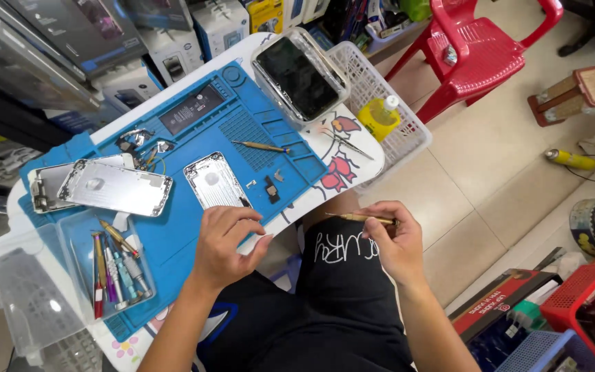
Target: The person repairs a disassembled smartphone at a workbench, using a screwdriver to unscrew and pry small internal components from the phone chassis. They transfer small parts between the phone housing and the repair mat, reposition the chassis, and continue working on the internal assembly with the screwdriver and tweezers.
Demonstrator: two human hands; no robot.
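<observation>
Tiled floor (490, 186) spreads beyond our small white table (363, 162), and we take the blue mat (194, 138) that covers most of the table as our landmark.

Our left hand (225, 238) rests at the mat's near edge, its fingers (246, 219) curled in over the lower end of a silver phone shell (213, 180) that lies on the mat; we cannot tell whether they pinch anything small. Our right hand (397, 241) hangs off to the right of the mat, past the table edge and above our lap, its fingers clenched around a thin brass-coloured screwdriver (358, 218) whose tip points back toward the mat.

On the mat's left part lies a larger silver back cover (115, 187). A second screwdriver (259, 146) lies near the mat's middle, and small dark parts (271, 189) sit just right of the shell. A black battery (191, 109) lies toward the mat's far edge. At the mat's near-left corner a clear tray (77, 238) holds several tools (115, 269).

Beyond the mat's far-right corner a clear box (263, 83) holds a dark phone (296, 77), and beside that a white basket (408, 138) holds a yellow bottle (379, 117). A red chair (480, 48) stands well beyond the mat on the floor.
</observation>
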